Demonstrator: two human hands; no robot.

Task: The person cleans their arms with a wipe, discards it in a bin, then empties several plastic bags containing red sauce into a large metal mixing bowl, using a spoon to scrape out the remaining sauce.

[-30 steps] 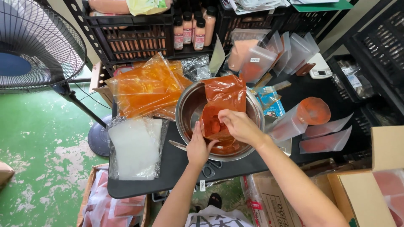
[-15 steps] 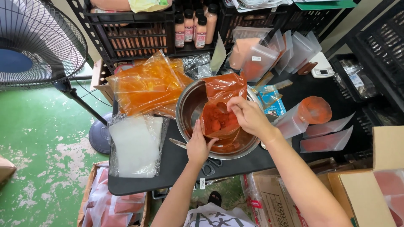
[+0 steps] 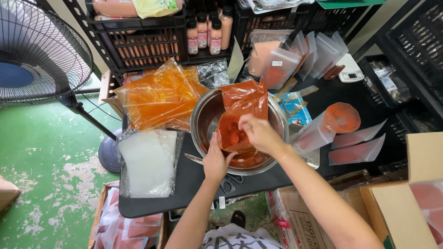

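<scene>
Bags are lying in two heaps at the left of the counter (image 3: 194, 177): a clear empty stack (image 3: 146, 162) near the edge, and filled orange pouches (image 3: 159, 97) behind it, seemingly finished. The left hand (image 3: 217, 159) is gripping the lower edge of an orange bag (image 3: 240, 117) inside the steel bowl (image 3: 207, 120), while the right hand (image 3: 258, 133) is closing its fingers around red pieces at the bag's mouth. Filling looks midway, with reddish contents remaining in the bowl
</scene>
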